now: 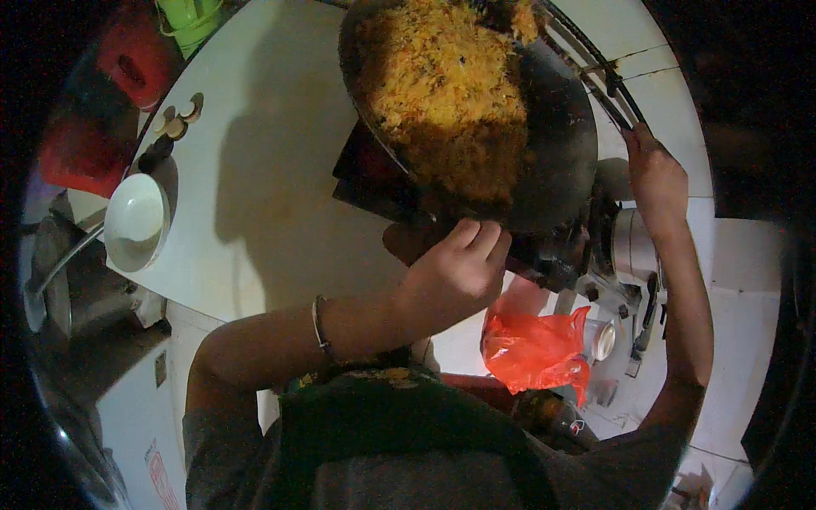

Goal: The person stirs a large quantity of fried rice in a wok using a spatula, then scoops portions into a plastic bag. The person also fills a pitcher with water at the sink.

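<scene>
A large dark wok [561,146] stands on a stove [554,268], with a heap of yellow fried rice [446,83] in it. My left hand [468,261] is at the wok's near rim, fingers curled; its fingertips are hidden, so whether they grip the rim cannot be told. At the right, my right hand [656,172] is closed around a long dark handle or rod [612,83] that runs up beside the wok's far right side. What that rod ends in is cut off by the picture's top edge.
On the pale counter [280,146] at the left are a white bowl [136,220] and several small round pieces [175,127]. A red plastic bag [539,350] lies near a clear jar [599,338] and a bottle [554,421]. Red [137,70] and green [191,25] containers stand beyond the counter's edge.
</scene>
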A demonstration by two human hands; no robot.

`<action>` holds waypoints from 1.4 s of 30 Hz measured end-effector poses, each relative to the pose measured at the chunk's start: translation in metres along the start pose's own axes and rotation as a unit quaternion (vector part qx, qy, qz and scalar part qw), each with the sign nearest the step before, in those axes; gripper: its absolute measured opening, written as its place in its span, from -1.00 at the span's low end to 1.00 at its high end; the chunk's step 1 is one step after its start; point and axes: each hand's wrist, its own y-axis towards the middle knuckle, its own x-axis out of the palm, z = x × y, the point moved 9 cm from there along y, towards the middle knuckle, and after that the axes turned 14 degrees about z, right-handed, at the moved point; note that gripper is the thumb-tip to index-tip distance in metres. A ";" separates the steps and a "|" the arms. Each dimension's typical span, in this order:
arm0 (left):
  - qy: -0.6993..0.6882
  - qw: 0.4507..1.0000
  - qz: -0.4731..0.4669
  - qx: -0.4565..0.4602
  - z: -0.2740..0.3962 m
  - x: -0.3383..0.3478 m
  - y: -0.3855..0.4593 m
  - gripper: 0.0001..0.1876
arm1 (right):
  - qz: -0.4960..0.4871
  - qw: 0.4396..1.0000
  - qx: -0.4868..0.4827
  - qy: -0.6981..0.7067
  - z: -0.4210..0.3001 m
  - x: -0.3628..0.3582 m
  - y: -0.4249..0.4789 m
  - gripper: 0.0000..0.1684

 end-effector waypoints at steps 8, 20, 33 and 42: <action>0.047 0.997 0.015 0.055 0.003 -0.003 -0.002 -0.81 | -0.326 0.775 0.164 0.516 -0.048 0.091 -0.115 -0.57; -0.013 0.991 -0.108 0.076 0.011 0.019 -0.015 -0.73 | -0.324 0.845 -0.373 0.204 -0.002 0.087 -0.100 -0.64; 0.052 0.997 -0.027 0.055 0.006 0.007 -0.006 -0.79 | -0.499 0.253 0.363 0.745 -0.147 0.105 -0.054 -0.75; -0.015 1.000 -0.013 0.008 -0.003 -0.001 0.000 -0.85 | -0.330 -0.321 0.329 0.824 -0.116 0.072 -0.121 -0.73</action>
